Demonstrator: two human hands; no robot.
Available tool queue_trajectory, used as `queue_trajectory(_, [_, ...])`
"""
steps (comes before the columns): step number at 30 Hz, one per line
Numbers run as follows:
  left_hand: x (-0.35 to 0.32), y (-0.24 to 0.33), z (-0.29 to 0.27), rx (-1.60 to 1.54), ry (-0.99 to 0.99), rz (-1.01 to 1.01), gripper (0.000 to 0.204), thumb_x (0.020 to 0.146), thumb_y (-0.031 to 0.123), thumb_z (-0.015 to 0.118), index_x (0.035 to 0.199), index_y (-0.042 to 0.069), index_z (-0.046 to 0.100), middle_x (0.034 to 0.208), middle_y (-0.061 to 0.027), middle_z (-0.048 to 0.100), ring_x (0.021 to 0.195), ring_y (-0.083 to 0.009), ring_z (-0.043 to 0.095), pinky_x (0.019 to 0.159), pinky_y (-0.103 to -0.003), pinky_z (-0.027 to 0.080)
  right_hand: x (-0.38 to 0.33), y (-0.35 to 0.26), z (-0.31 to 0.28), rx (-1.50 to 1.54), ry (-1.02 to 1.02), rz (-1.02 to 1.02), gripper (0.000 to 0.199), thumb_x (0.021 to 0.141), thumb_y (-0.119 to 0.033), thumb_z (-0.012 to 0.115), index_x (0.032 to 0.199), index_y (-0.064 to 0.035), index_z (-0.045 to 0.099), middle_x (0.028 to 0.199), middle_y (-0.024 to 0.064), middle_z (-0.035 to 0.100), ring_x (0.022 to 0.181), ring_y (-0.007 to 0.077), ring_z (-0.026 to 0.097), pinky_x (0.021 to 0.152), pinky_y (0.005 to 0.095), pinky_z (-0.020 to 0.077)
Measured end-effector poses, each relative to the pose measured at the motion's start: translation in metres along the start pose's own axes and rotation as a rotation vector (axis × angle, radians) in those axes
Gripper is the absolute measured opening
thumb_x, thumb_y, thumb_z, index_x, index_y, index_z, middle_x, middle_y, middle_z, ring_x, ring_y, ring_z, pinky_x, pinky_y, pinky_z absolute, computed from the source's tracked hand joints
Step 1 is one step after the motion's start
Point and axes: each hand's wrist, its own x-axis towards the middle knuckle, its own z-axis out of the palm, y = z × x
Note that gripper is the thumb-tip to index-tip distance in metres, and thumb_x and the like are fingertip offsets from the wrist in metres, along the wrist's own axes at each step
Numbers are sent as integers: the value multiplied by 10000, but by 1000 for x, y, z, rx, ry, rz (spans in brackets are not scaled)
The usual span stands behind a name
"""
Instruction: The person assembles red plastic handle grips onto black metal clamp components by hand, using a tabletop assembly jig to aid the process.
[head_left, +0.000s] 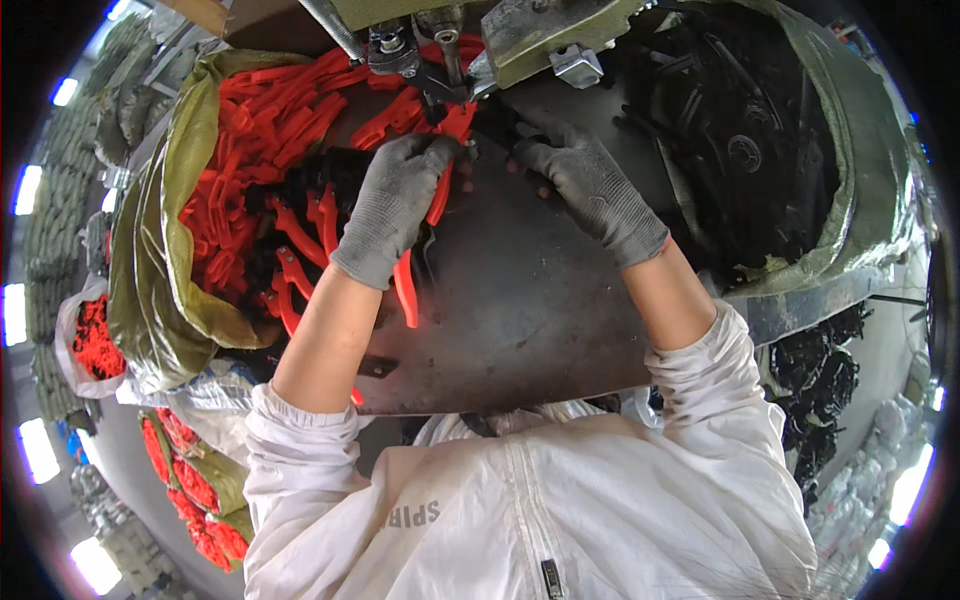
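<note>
My left hand [395, 200], in a grey knit glove with bare fingertips, is closed on a red plastic handle [438, 198]. The upper end of this handle lies under the metal tooling of a press [452, 62]. To the right, my gloved right hand [585, 185] has its fingers bent around the end of a dark part [495, 125], which meets the red piece beneath the tooling. Its outline is hard to make out against the dark worktable [530, 300]. Another red handle [405, 290] with a black part lies below my left wrist.
A yellow-green sack [150, 270] spills red plastic handles [240, 150] on the left. Several red-and-black assembled pieces [300, 245] lie beside my left forearm. On the right, a green sack [868, 150] holds black plastic parts [740, 140]. The press head [550, 35] overhangs the far edge.
</note>
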Motion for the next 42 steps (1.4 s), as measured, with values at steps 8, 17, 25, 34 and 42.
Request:
queue_trajectory(8, [10, -6, 2, 6, -46, -110, 278, 1040, 175, 586, 1154, -62, 676, 917, -101, 712, 799, -169, 702, 708, -317, 608, 6, 7, 3, 20, -39, 0, 617, 970, -188, 580, 1567, -112, 446, 848, 21, 632, 633, 70, 512, 571, 235, 441])
queue_trajectory(17, [-34, -2, -18, 527, 50, 68, 319, 1029, 162, 598, 1283, -23, 650, 1032, -116, 718, 924, -169, 703, 839, -318, 593, 11, 28, 13, 169, -82, 140, 416, 1001, -165, 572, 1414, -123, 547, 881, 48, 649, 675, 87, 580, 556, 281, 493])
queue_trajectory(25, [-180, -1, -144, 93, 620, 70, 351, 1050, 183, 601, 1332, -26, 609, 1193, -131, 701, 1048, -184, 702, 926, -316, 570, 2, 10, 22, 154, -26, 79, 460, 1007, -210, 603, 1443, -78, 541, 870, 37, 662, 606, 52, 525, 480, 204, 380])
queue_trajectory(34, [-331, -128, -179, -213, 699, -371, 302, 1054, 248, 590, 1188, -15, 649, 1071, -125, 705, 949, -196, 715, 871, -335, 602, -10, 18, 37, 174, -13, 170, 530, 1008, -154, 588, 1529, -139, 496, 863, 30, 630, 578, 42, 469, 465, 211, 346])
queue_trajectory(42, [-267, -150, -140, -881, 555, -229, 420, 1041, 386, 633, 1259, 29, 660, 1130, -84, 731, 943, -204, 716, 825, -337, 579, -10, 24, 45, 183, -55, 115, 508, 1031, -159, 567, 1531, -123, 487, 886, 31, 656, 590, 42, 496, 474, 204, 359])
